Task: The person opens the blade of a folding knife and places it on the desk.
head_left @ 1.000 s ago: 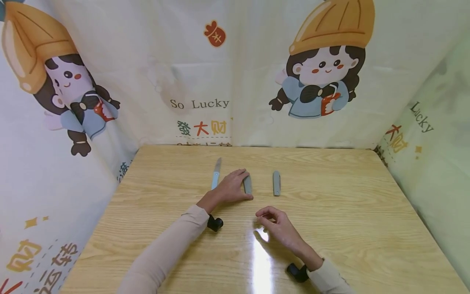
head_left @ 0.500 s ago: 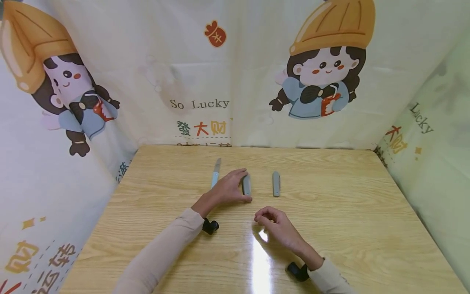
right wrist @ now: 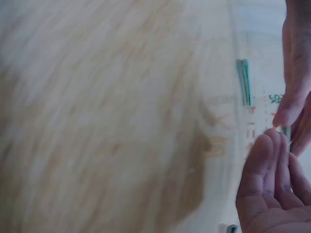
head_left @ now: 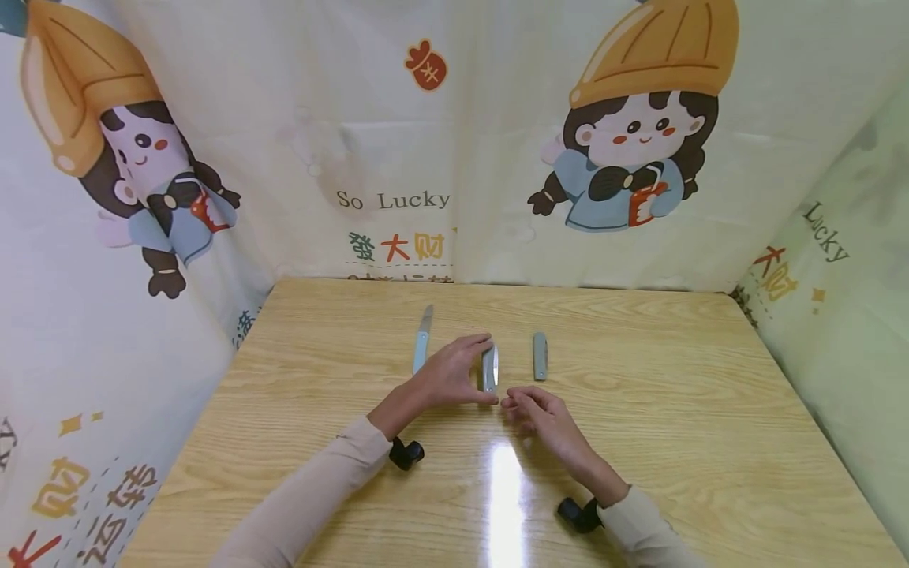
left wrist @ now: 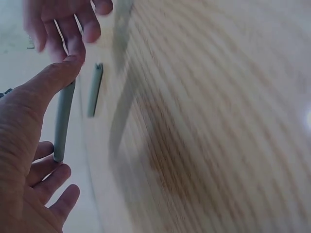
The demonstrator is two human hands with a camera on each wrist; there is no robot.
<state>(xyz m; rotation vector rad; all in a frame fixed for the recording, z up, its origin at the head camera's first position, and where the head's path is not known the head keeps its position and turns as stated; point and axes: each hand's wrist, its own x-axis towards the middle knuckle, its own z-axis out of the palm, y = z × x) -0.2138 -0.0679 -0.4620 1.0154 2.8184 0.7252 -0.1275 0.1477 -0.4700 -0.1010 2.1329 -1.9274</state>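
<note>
My left hand [head_left: 450, 375] holds a folded grey-green pocket knife [head_left: 488, 369] lengthwise, its thumb at the near end and fingertips at the far end. A strip of shiny blade shows along the knife's right side. In the left wrist view the held knife [left wrist: 63, 121] spans from thumb to fingers above the wood. Loosely bent, with nothing in it, my right hand [head_left: 550, 426] is close beside the left thumb. Another folded grey-green pocket knife [head_left: 540, 356] lies to the right. Left of the left hand lies an unfolded knife [head_left: 422, 347] with a light-blue handle, partly hidden by that hand.
All this is over a wooden table [head_left: 675, 410] with a bright light reflection near its front middle. Printed cloth curtains [head_left: 497, 142] rise behind it and at both sides. A black wrist camera [head_left: 406, 455] sits below the left hand, another at the right wrist.
The left hand has taken hold of the middle knife and brought it slightly nearer and rightward. The right hand has moved up toward it. The head view has shifted a little.
</note>
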